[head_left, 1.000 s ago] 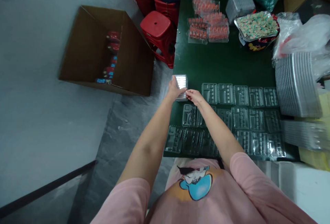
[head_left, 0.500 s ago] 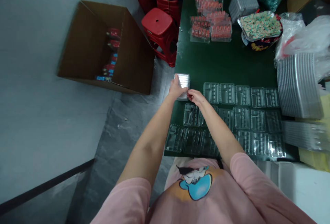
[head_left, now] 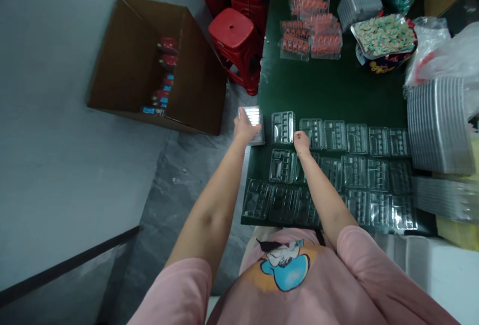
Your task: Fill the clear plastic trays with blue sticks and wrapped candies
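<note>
Stack of trays (head_left: 256, 116), one: left hand (head_left: 245, 129) is grasping it at the left edge of the surface (head_left: 322, 90). Single tray (head_left: 283, 128): lying beside the stack; right hand (head_left: 301, 143) is meeting its right rim; whether pinching, cannot tell. Best handling: steadying the stack, aligning tray with row of trays (head_left: 334, 135).

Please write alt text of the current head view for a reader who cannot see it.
A person's left hand holds a stack of clear trays at the edge of a green table; the right hand is beside one tray. More trays lie in rows.
</note>
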Available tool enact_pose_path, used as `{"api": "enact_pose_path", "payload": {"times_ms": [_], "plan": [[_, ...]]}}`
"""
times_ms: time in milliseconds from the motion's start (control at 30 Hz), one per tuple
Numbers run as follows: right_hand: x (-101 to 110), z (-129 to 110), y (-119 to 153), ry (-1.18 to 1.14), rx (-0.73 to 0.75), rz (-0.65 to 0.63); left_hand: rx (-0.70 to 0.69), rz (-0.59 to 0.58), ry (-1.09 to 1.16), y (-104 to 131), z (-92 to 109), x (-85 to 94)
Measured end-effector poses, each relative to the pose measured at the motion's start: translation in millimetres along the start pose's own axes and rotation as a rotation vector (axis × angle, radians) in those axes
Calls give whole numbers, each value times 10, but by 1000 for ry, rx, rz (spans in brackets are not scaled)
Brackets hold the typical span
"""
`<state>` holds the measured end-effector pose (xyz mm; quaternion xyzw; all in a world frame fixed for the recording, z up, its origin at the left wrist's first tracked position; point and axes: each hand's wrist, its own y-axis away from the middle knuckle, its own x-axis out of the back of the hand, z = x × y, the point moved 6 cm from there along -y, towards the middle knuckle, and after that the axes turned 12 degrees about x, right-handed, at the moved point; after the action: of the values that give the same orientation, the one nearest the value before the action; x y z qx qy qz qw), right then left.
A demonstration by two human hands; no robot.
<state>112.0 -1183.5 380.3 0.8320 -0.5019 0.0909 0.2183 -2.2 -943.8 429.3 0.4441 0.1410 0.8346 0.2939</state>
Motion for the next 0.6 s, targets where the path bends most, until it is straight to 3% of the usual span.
{"api": "enact_pose_path", "payload": {"times_ms": [100, 233, 300, 367, 500, 600], "plan": [[8, -227, 117, 387, 194, 51, 5, -18, -26, 28, 26, -8], [-341, -458, 240, 642, 501, -270, -7, -29, -15, 64, 52, 9], [-409, -414, 268, 710, 503, -385, -21, -44, -5, 66, 44, 17], [-356, -337, 269, 756, 422, -374, -44, -54, 12, 63, 36, 22], [-322, -406, 280, 596, 380, -214, -90, -67, 33, 56, 35, 16], [-631, -561, 249, 174, 358, -269, -116, -85, 36, 43, 38, 8]]}}
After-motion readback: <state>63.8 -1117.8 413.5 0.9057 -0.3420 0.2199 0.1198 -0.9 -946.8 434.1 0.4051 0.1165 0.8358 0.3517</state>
